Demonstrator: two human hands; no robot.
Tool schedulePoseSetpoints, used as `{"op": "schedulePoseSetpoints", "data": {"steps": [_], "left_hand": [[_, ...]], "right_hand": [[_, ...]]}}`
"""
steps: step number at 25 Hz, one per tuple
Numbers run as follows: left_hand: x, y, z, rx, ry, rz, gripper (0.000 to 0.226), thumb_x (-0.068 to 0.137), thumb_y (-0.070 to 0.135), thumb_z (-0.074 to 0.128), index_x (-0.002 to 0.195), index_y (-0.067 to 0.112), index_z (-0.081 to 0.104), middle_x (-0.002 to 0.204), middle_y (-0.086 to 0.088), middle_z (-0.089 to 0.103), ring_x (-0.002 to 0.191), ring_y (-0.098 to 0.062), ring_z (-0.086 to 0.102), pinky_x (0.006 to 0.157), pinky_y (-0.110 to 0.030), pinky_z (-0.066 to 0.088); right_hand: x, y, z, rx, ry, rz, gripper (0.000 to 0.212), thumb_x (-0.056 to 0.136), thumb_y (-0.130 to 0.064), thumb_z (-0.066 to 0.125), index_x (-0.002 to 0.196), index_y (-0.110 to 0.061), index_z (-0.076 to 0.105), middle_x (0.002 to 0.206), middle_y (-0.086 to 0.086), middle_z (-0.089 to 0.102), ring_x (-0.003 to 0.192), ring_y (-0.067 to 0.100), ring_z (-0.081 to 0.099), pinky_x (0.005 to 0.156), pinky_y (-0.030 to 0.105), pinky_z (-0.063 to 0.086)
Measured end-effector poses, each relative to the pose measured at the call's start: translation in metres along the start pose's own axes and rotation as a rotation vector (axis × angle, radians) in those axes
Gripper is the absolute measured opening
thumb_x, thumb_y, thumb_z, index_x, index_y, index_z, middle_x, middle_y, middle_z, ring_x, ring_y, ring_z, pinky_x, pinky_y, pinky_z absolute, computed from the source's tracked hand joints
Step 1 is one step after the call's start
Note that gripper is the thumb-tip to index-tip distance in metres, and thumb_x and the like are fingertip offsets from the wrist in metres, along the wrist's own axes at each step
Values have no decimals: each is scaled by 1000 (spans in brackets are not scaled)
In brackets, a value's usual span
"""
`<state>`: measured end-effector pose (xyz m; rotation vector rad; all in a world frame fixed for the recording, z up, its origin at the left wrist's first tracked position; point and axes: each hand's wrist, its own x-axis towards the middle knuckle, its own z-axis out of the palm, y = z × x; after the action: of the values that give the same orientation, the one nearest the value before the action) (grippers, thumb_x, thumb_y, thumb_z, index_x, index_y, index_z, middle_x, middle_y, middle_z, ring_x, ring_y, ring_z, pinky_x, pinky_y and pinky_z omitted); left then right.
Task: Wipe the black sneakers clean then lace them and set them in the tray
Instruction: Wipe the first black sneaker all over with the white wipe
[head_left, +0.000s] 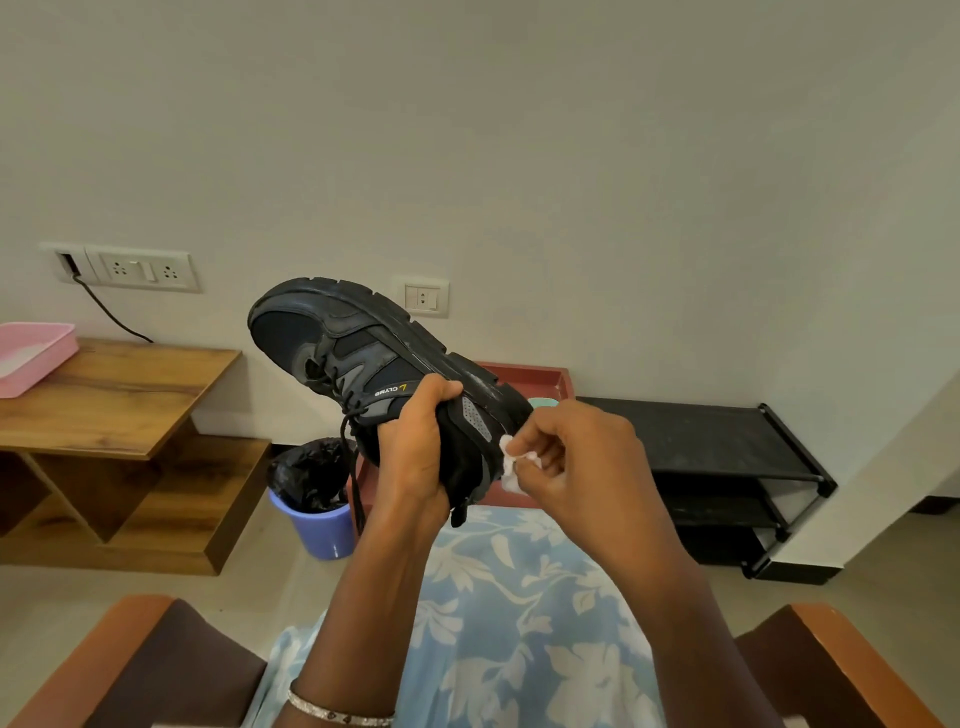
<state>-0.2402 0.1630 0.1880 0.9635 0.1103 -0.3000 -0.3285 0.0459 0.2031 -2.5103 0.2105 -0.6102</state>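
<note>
Forearms raised, left hand (415, 457) gripping, right hand (576, 462) pinching — apparently with fingertips (515, 448).

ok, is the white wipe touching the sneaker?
Touching. Head view: the white wipe, pinched in the right hand, lies flush against the heel of the black sneaker, with no gap between them.

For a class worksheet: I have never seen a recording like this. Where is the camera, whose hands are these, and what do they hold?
No machine here: one wide-angle camera sits on a person's head, looking forward and down at their own hands. The left hand grips a black sneaker, raised with its sole turned up and a lace hanging loose. The right hand pinches a small white wipe at the heel end. Behind the shoe a red tray lies on the floor; a blue bin, a wooden table and a black shoe rack stand nearby.
</note>
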Motion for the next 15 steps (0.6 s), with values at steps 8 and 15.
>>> {"op": "schedulePoseSetpoints", "data": {"steps": [8,15], "left_hand": [[-10,-7,9,-26,-157,-57,31,82,25,66,102,2,71,98,-22,68,88,-31,67,88,-51,53],[-3,-2,-1,-78,-89,-88,55,70,29,74,111,-6,64,115,-32,65,93,-37,63,97,-60,48]], "right_hand": [[40,-21,12,21,90,-129,17,93,-22,66,107,-18,76,102,0,66,90,13,61,78,21,50],[-14,10,20,165,125,-76,12,91,-14,69,100,-21,74,99,-9,65,90,6,62,75,26,58]]}}
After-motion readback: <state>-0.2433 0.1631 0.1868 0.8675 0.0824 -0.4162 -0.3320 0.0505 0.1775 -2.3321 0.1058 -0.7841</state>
